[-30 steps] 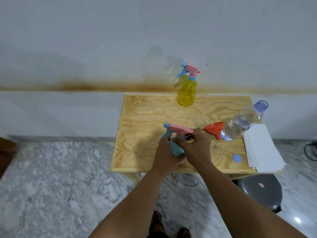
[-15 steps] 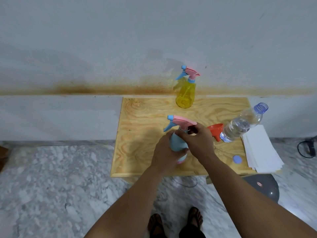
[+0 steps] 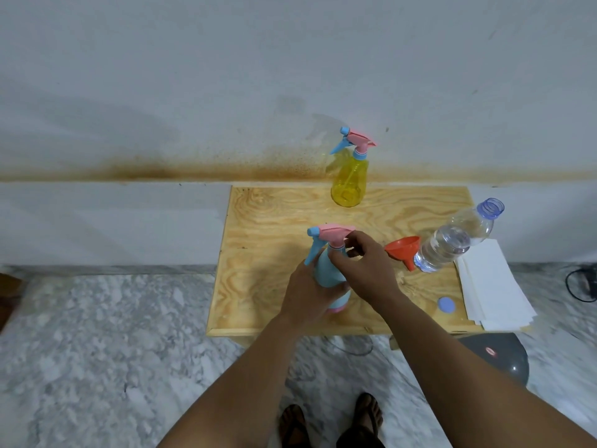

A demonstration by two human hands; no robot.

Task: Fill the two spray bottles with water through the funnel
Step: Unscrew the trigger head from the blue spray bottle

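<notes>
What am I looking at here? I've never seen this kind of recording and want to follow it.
There is no machine: a person wears a camera on the head, looking down at their own arms. On the wooden table the left hand holds the body of a blue spray bottle, and the right hand has its grip at the bottle's neck under the pink spray head. Behind stands a yellow spray bottle. To the right lie an orange funnel, an uncapped water bottle, its blue cap and white paper sheets.
</notes>
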